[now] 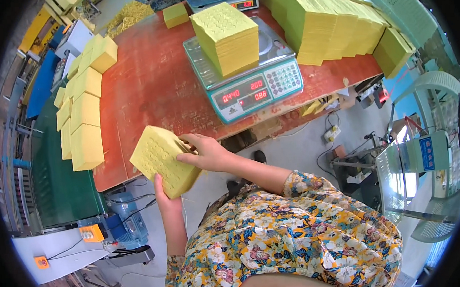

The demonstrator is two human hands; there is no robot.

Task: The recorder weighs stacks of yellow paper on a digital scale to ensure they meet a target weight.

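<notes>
Between my two hands is a block of stacked yellow paper with rows of punched curved marks on its top face. My left hand grips its lower corner, thumb on the top face. Closed on the block's right side is my right hand, thumb on top and fingers at the edge. The block is tilted, just off the near edge of the red table. Beyond it, another yellow paper stack rests on a digital weighing scale with lit red digits.
Several yellow paper blocks line the left, beside a green belt surface. A long row of yellow paper stacks fills the far right. A second scale is at the back. Green chairs stand at right; a blue motor sits lower left.
</notes>
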